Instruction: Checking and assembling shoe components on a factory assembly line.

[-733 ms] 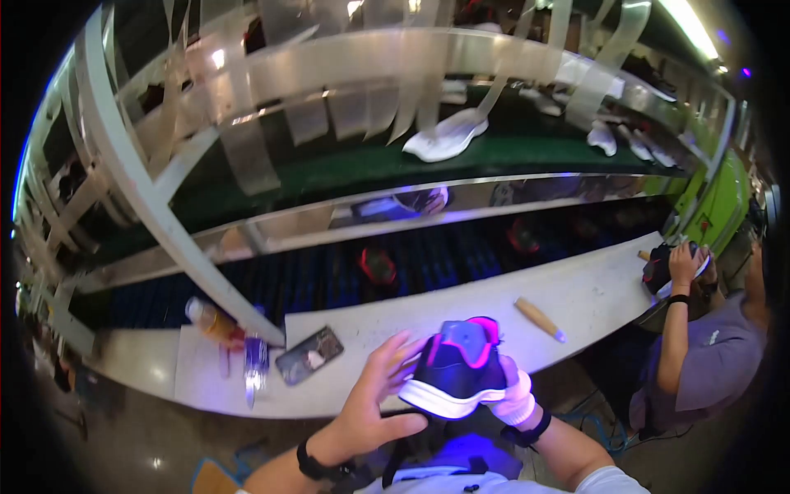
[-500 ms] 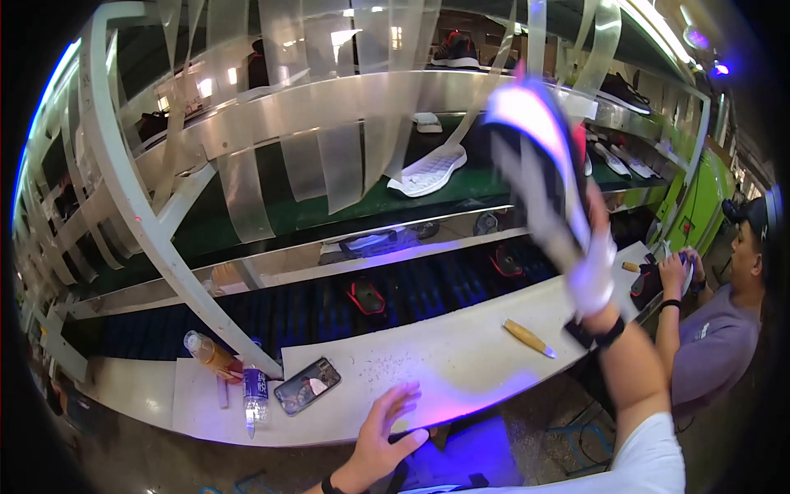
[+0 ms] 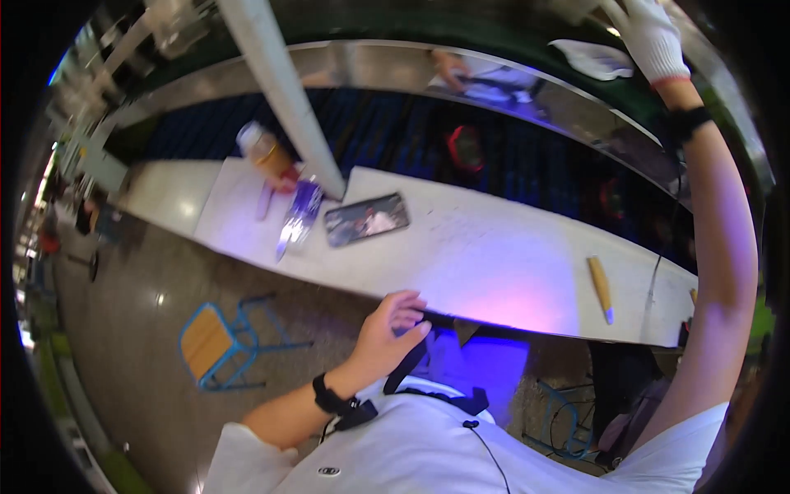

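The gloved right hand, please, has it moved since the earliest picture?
Yes: the right hand has moved forward, from the near edge of the white bench to beyond its far edge.

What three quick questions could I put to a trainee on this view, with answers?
1. Which of the person's hands wears a white glove?

2. True or false: in the picture, the phone lies to the left of the wooden-handled tool on the white worktop.

3. What colour are the legs of the stool at lower left?
A) red
B) blue
C) white

Key:
1. The right hand
2. True
3. B
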A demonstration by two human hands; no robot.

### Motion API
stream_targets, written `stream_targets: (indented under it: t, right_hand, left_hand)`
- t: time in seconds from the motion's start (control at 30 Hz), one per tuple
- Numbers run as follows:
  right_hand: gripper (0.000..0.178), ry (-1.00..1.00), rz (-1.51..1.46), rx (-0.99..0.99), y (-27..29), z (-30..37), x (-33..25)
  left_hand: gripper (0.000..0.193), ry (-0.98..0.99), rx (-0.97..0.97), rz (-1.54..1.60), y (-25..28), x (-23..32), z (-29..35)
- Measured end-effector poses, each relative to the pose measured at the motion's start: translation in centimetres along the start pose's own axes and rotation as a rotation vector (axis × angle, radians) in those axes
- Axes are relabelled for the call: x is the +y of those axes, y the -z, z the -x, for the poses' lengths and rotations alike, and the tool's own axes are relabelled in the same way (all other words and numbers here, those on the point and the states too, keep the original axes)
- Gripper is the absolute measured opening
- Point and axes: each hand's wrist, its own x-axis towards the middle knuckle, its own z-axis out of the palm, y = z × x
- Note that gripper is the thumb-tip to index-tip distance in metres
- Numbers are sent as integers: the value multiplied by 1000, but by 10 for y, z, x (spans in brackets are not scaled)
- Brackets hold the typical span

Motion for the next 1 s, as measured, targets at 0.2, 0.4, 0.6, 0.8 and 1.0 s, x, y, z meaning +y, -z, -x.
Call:
stream_targets:
  t: [0.2,0.4,0.6,0.8,1.0]
  right_hand:
    - [68,-235,-292,-592,-35,73,-2]
    - [74,-499,-200,-635,-33,87,26]
    - [60,-594,-263,-421,-33,94,16]
    - [53,-581,-347,-400,-31,100,20]
    - [40,-676,-714,-373,-44,103,26]
  left_hand:
    - [74,-386,95,-313,-15,-10,-90]
    - [97,-141,356,-289,-66,46,-310]
    - [104,380,724,-355,-90,29,-438]
    - [64,308,405,337,-78,53,-358]
    - [49,250,-340,852,-81,45,-167]
